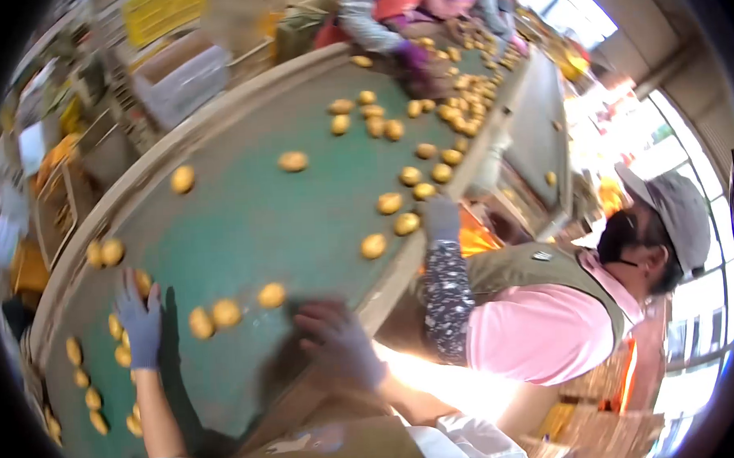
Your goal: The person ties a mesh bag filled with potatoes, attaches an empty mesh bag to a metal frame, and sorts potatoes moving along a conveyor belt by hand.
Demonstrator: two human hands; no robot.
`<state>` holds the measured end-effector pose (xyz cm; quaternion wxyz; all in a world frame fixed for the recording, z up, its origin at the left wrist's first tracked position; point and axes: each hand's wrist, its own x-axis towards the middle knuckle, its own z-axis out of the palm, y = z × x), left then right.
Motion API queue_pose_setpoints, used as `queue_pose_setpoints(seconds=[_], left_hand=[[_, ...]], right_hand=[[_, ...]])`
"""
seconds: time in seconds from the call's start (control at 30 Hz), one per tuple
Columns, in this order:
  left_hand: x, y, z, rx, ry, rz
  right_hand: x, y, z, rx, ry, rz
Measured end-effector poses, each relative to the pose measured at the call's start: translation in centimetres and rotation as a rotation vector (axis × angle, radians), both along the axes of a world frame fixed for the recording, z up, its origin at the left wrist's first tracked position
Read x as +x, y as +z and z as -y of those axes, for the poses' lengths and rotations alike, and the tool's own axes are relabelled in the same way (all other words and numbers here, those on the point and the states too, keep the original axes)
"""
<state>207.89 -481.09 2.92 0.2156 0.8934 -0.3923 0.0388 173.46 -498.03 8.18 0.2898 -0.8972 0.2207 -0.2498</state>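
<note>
Yellow potatoes (pixel 226 312) lie scattered over a wide green conveyor belt (pixel 244 226). My left hand (pixel 140 325), in a grey-blue knit glove, reaches over the belt at the left with fingers stretched out. Its fingertips are at a potato (pixel 143 282), partly covered by the hand; more potatoes lie just left of it. My right hand (pixel 339 345), gloved too and blurred, is over the near edge of the belt, fingers apart and nothing visible in them. A single potato (pixel 272 295) lies a little beyond it, and a dark shadow falls beside it.
At the right, a person in a cap and pink shirt (pixel 543 328) rests a gloved hand (pixel 442 217) by the belt's rim (pixel 394 285). Other workers' arms (pixel 370 28) reach over the far end, where potatoes crowd. A whitish crate (pixel 182 81) stands beyond the belt.
</note>
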Motion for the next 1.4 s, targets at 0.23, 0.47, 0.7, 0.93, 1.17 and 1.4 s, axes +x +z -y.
queue_pose_setpoints(seconds=[0.23, 0.47, 0.7, 0.93, 1.17, 1.4], left_hand=[[-8.6, 3.6, 6.1, -0.025, -0.244, -0.198], [-20.8, 6.4, 7.9, 0.244, -0.650, -0.091], [-21.5, 7.8, 9.9, 0.178, -0.646, -0.137], [-16.4, 8.4, 8.8, 0.060, -0.446, -0.171], [-9.5, 10.7, 20.9, -0.026, -0.533, 0.077], [-6.9, 7.1, 19.1, 0.460, -0.295, -0.045]], right_hand=[[0.6, -2.8, 1.3, -0.015, -0.059, 0.050], [0.1, -0.3, 1.8, 0.127, -0.003, 0.001], [-1.1, 1.2, 2.1, 0.203, -0.009, -0.094], [-0.9, 3.3, 2.5, 0.052, -0.084, -0.094], [-1.6, 2.9, 3.0, -0.057, -0.002, -0.007], [-1.4, 3.4, 3.2, 0.046, -0.027, -0.032]])
